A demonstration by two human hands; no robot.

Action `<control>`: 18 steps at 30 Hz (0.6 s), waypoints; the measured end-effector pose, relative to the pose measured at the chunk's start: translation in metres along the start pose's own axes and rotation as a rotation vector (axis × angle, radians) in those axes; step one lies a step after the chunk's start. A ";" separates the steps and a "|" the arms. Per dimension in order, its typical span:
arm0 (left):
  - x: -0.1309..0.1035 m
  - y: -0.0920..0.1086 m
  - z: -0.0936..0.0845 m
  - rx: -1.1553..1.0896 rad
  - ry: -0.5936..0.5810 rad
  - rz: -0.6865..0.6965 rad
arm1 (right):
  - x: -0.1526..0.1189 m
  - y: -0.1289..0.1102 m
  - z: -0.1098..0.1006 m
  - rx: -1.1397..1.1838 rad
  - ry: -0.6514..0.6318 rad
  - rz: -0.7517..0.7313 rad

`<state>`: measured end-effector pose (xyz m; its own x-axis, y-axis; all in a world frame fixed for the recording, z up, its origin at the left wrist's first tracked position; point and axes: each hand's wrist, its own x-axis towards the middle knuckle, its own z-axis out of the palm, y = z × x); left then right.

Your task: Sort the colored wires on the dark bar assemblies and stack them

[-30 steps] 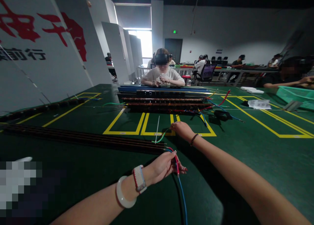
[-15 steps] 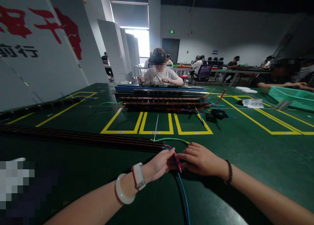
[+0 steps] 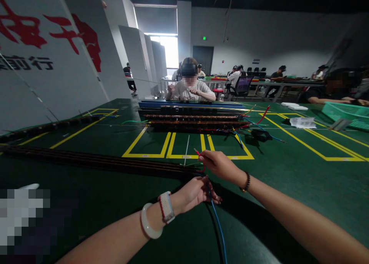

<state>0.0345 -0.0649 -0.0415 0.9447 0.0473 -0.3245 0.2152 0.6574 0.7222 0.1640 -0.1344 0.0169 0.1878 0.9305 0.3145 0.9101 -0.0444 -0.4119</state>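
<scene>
My left hand has its thumb and finger closed on a blue wire, which runs down toward the table's near edge. Above it, my right hand pinches a red wire, its tip sticking out past the fingers to the left. Both wires come from the right end of a long dark strip lying on the green table. Partly behind my right fingers, a green wire shows at the same end. A thin white cable tie stands up from the strip there.
More dark strips with loose wires lie across the table, before a seated person. Yellow tape outlines mark the tabletop. A green basket and a clear plastic piece stand at the right.
My right hand has moved up and left, swinging the red wire away from the blue one. My left hand stays on the blue wire. The view has shifted slightly.
</scene>
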 end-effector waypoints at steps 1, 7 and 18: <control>0.000 0.000 0.000 0.019 0.006 0.000 | 0.008 -0.004 0.003 -0.033 -0.010 -0.006; 0.000 0.003 0.001 0.071 0.053 -0.023 | 0.040 -0.024 0.029 -0.160 -0.100 -0.004; -0.005 0.002 0.004 0.076 0.071 0.003 | 0.003 0.052 -0.002 0.282 0.043 0.167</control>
<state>0.0313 -0.0671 -0.0364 0.9259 0.1041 -0.3631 0.2332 0.5985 0.7664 0.2131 -0.1350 -0.0020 0.3467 0.9023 0.2561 0.7286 -0.0871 -0.6794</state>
